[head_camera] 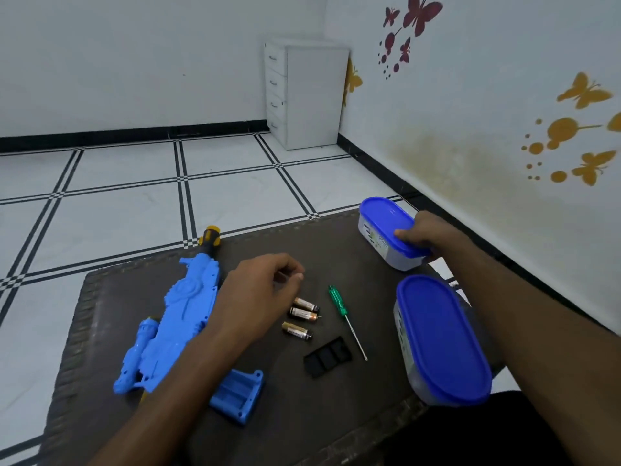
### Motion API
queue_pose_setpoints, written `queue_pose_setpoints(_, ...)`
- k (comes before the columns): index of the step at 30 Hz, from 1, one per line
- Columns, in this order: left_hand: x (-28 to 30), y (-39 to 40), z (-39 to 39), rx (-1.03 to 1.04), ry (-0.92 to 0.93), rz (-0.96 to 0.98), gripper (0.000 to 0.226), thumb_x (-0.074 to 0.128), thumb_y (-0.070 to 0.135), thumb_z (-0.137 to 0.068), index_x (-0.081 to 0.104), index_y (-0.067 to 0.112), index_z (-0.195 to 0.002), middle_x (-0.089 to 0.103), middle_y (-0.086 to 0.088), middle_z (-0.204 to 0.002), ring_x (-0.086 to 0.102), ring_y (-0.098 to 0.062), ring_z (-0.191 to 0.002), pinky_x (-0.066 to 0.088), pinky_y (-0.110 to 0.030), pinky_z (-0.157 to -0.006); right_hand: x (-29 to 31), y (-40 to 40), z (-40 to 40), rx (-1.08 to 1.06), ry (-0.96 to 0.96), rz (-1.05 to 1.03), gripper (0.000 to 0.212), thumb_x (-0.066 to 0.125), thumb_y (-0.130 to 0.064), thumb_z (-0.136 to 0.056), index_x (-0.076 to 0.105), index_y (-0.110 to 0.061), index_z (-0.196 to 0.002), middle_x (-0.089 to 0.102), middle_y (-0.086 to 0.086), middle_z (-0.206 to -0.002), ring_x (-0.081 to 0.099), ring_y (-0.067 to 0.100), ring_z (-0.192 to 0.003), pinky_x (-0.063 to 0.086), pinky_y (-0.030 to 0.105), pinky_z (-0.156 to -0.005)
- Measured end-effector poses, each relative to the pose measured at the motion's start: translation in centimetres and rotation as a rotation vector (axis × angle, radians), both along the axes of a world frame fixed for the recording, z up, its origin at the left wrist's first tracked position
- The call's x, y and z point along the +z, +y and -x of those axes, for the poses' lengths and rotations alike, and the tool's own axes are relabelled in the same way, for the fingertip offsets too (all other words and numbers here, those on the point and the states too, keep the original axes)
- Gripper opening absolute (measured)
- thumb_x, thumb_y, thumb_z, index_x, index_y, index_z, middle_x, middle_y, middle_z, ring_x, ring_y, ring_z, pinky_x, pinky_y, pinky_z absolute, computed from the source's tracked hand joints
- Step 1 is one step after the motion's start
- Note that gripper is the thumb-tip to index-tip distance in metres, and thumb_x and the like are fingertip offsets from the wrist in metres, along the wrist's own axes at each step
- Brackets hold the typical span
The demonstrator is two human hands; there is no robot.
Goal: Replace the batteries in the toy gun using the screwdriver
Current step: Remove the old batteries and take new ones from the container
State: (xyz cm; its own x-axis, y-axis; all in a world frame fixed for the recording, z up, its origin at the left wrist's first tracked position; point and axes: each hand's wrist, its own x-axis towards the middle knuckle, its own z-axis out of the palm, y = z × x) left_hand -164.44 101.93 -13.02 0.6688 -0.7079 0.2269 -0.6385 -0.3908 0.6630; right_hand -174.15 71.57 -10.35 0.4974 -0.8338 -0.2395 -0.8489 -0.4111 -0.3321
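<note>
Three cylindrical batteries (302, 317) with coppery ends lie on a dark, textured mat (100, 297), just under the loosely curled fingers of the left hand (258, 290), which grips nothing. Left of that hand lies the blue plastic toy gun (174, 324), its ribbed battery compartment (240, 395) open beside a black cover (327, 356). A thin screwdriver (344, 317) with a clear green handle rests right of the batteries. Farther right, the right hand (426, 235) clasps a blue-lidded oval container (386, 227); a second container (440, 341) stands nearer.

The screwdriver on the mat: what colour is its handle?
Green, translucent-looking; the screwdriver shows in the head view.
</note>
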Motion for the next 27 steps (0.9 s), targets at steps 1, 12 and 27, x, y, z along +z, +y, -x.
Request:
queue_pose_setpoints(1,0.0,-0.5,-0.1,-0.007,-0.007,-0.006,0.008,0.065,0.031,-0.091,0.068,0.038,-0.091,0.070,0.018,-0.088,0.065,0.000,-0.084,0.058,-0.035,-0.081,0.0,-0.4,-0.1,0.017,-0.028,-0.019,0.048,0.066,-0.030,-0.092,0.048,-0.002,-0.127,0.056,0.020,-0.121,0.061,0.036,-0.102,0.058,0.052,-0.084)
queue_pose_setpoints(12,0.1,-5.9,-0.9,-0.108,-0.162,-0.098,0.042,0.064,0.034,-0.092,0.058,0.029,-0.133,0.059,0.007,-0.130,0.055,-0.011,-0.119,0.047,-0.031,-0.097,1.3,-0.8,-2.7,0.175,-0.169,0.081,0.045,0.062,-0.011,-0.092,0.052,-0.010,-0.136,0.056,0.015,-0.133,0.058,0.028,-0.113,0.050,0.038,-0.094)
queue_pose_setpoints(27,-0.5,-18.1,-2.9,-0.092,-0.224,-0.539,0.084,0.062,0.077,-0.074,0.052,0.010,-0.124,0.060,-0.007,-0.106,0.058,-0.023,-0.094,0.054,-0.038,-0.083,0.7,-3.0,-5.5,0.239,-0.143,-0.104,0.045,0.076,-0.021,-0.086,0.061,0.002,-0.121,0.068,0.022,-0.108,0.070,0.032,-0.086,0.059,0.044,-0.088)
